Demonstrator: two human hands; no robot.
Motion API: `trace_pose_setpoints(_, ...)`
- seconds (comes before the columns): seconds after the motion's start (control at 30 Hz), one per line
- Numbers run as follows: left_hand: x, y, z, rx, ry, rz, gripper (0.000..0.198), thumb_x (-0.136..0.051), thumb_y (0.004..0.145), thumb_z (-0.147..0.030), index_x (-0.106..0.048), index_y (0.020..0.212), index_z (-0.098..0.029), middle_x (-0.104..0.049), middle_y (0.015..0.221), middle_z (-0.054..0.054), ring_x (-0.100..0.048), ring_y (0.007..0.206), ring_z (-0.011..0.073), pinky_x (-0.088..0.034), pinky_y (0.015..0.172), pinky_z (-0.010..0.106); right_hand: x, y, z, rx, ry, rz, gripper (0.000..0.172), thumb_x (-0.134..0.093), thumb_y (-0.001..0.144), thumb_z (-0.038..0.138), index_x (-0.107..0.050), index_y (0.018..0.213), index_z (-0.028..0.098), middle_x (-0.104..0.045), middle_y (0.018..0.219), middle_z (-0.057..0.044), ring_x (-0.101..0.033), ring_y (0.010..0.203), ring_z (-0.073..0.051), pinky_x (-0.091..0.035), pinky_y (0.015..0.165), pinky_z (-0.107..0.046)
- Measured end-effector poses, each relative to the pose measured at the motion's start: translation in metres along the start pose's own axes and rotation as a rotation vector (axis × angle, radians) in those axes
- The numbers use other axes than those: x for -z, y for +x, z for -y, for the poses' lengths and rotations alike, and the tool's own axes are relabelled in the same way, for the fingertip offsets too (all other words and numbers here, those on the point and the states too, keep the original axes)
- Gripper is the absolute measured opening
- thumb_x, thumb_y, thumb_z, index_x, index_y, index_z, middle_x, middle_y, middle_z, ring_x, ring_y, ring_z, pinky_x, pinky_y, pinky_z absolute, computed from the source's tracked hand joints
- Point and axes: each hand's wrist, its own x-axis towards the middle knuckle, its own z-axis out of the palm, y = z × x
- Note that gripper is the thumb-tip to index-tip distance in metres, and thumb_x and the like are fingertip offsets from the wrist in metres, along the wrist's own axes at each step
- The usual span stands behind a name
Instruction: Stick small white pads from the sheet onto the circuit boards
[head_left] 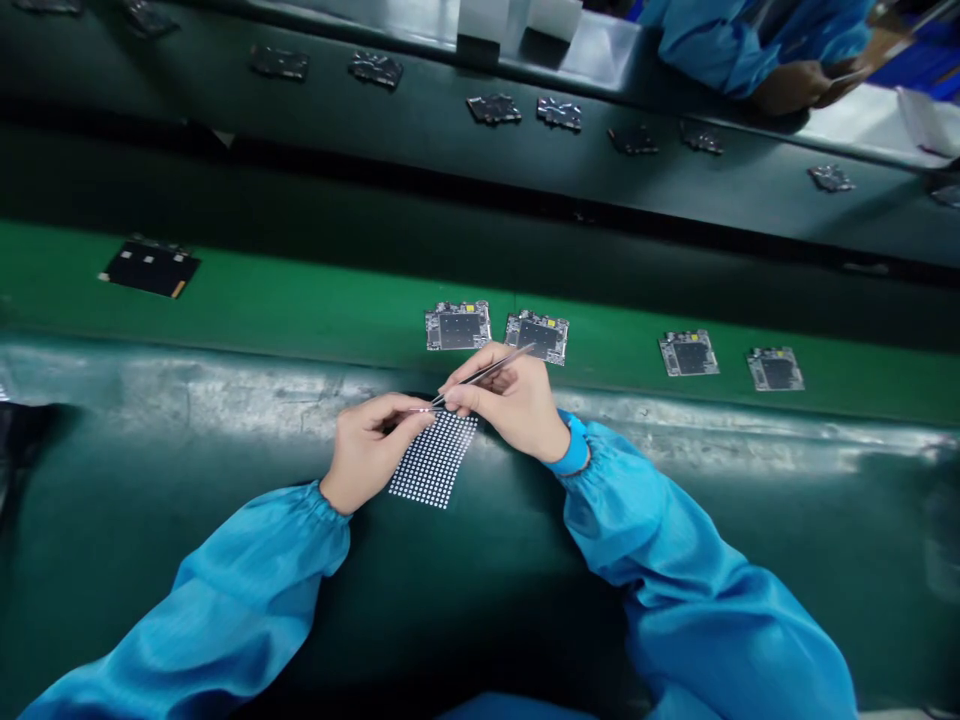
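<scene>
My right hand [517,400] pinches a pair of metal tweezers [480,376], their tips pointing left toward my left hand. My left hand [371,445] is closed, fingers curled over the top edge of a dark sheet of small white dots [433,462] that lies on the dark green bench. The tweezer tips meet the fingertips of my left hand just above the sheet. What sits between the tips is too small to make out. Both arms wear blue sleeves.
Two circuit boards [457,326] [538,335] lie on the green conveyor belt [300,300] just beyond my hands, two more [688,353] [775,369] to the right, a dark board [150,267] far left. Several small parts ride the far belt. Another person's blue sleeve and hand [787,85] are at top right.
</scene>
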Motion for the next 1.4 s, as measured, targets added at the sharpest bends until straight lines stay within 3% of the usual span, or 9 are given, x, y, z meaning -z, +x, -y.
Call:
trace_pose_setpoints(0.53, -0.001, 0.000, 0.001, 0.012, 0.005, 0.000, 0.009, -0.078, 0.086, -0.031, -0.080, 0.089, -0.023, -0.081, 0.086, 0.002, -0.075, 0.073, 0.0154, -0.062, 0.068, 0.026, 0.004, 0.001, 0.000, -0.055, -0.004, -0.014, 0.032, -0.087, 0.075, 0.040, -0.066, 0.081, 0.016, -0.071, 0.064, -0.002, -0.069, 0.058, -0.014, -0.061, 0.057, -0.027)
trace_pose_setpoints(0.63, -0.001, 0.000, -0.001, 0.032, 0.040, 0.000, 0.011, -0.077, 0.086, -0.032, -0.081, 0.089, -0.022, -0.081, 0.087, 0.003, -0.075, 0.074, 0.0162, -0.063, 0.069, 0.027, 0.016, 0.018, -0.003, -0.009, -0.039, -0.072, 0.032, -0.085, 0.076, 0.041, -0.065, 0.082, 0.017, -0.071, 0.066, -0.002, -0.069, 0.057, -0.014, -0.061, 0.055, -0.027)
trace_pose_setpoints(0.77, 0.000, -0.001, -0.002, 0.037, 0.065, -0.009, 0.011, -0.077, 0.085, -0.033, -0.081, 0.088, -0.022, -0.081, 0.086, 0.003, -0.075, 0.073, 0.0162, -0.063, 0.067, 0.026, 0.045, 0.063, -0.018, 0.067, -0.118, -0.256, 0.034, -0.084, 0.076, 0.042, -0.062, 0.082, 0.017, -0.068, 0.061, 0.000, -0.065, 0.052, -0.012, -0.058, 0.050, -0.024)
trace_pose_setpoints(0.93, 0.000, -0.001, -0.002, 0.035, 0.061, 0.002, 0.012, -0.078, 0.086, -0.033, -0.081, 0.090, -0.022, -0.081, 0.088, 0.003, -0.076, 0.076, 0.0168, -0.063, 0.069, 0.026, 0.068, 0.098, -0.037, 0.015, -0.162, -0.333, 0.032, -0.083, 0.076, 0.038, -0.060, 0.081, 0.016, -0.066, 0.058, 0.000, -0.062, 0.046, -0.011, -0.052, 0.042, -0.021)
trace_pose_setpoints(1.4, 0.001, -0.003, 0.001, 0.037, 0.089, -0.004, 0.014, -0.078, 0.086, -0.035, -0.081, 0.091, -0.023, -0.081, 0.089, 0.002, -0.076, 0.076, 0.0165, -0.063, 0.071, 0.026, 0.077, 0.092, -0.041, -0.012, -0.182, -0.349, 0.027, -0.083, 0.074, 0.032, -0.062, 0.078, 0.015, -0.065, 0.053, 0.000, -0.058, 0.040, -0.011, -0.048, 0.037, -0.020)
